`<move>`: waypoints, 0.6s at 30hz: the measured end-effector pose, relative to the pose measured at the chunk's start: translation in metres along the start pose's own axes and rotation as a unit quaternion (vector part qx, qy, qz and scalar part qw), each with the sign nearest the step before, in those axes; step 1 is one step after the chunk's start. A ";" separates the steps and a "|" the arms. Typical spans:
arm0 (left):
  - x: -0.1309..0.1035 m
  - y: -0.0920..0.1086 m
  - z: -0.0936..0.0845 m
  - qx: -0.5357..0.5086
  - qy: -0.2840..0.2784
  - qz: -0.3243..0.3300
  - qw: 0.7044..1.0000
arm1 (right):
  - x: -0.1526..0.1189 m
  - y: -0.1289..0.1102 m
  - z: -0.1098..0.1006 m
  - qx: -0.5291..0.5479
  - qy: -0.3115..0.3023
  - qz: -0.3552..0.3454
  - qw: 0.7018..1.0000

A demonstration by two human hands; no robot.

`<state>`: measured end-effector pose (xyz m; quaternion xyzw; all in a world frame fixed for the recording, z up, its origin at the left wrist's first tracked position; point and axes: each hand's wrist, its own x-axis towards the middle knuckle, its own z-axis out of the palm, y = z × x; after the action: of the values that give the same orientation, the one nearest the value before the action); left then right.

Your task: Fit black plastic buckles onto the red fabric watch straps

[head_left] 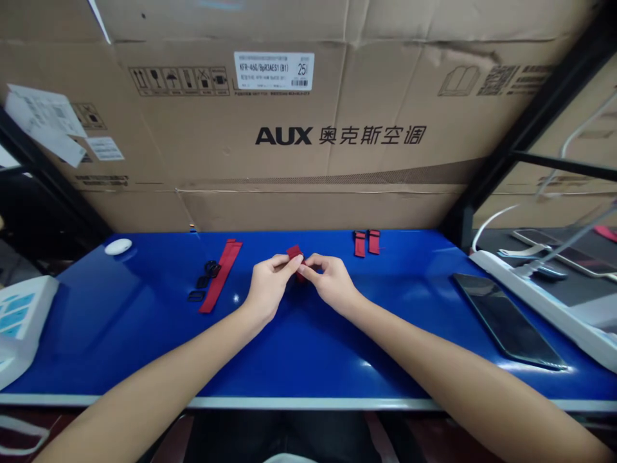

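Note:
Both hands meet over the middle of the blue table. My left hand (270, 283) pinches a short red webbing strap (293, 251) between thumb and fingers. From the other side, my right hand (331, 280) grips the same strap, its fingertips touching those of the left. Whether a buckle sits in the strap is hidden by the fingers. Left of my hands lie flat red straps (220, 278), with several black plastic buckles (202, 281) beside them. Farther back on the right rest two short red straps (373, 242) with black buckles at their ends.
A cardboard box wall (299, 167) closes off the back of the blue table (144, 360). At right lie a dark phone (506, 321) and a white power strip (540, 302) with cables. A white round lid (118, 247) and a white device (29, 321) stand at left.

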<state>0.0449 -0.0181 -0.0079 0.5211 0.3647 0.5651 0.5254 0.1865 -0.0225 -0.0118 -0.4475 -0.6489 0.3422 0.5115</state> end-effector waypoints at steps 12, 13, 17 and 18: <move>0.001 -0.001 -0.003 0.006 0.012 0.000 1.000 | 0.004 0.003 -0.003 -0.084 -0.029 -0.038 0.995; 0.000 -0.001 -0.002 0.000 0.012 -0.002 1.000 | 0.004 0.004 -0.003 -0.081 -0.028 -0.036 0.996; 0.000 0.001 0.000 -0.034 0.023 -0.016 0.999 | 0.004 0.003 -0.002 -0.083 -0.036 -0.032 0.995; 0.000 0.001 0.000 -0.044 0.026 -0.020 0.998 | 0.003 0.003 -0.001 -0.088 -0.028 -0.034 0.995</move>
<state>0.0447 -0.0179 -0.0066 0.4752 0.3631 0.5837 0.5492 0.1880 -0.0188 -0.0135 -0.4588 -0.7052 0.2784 0.4634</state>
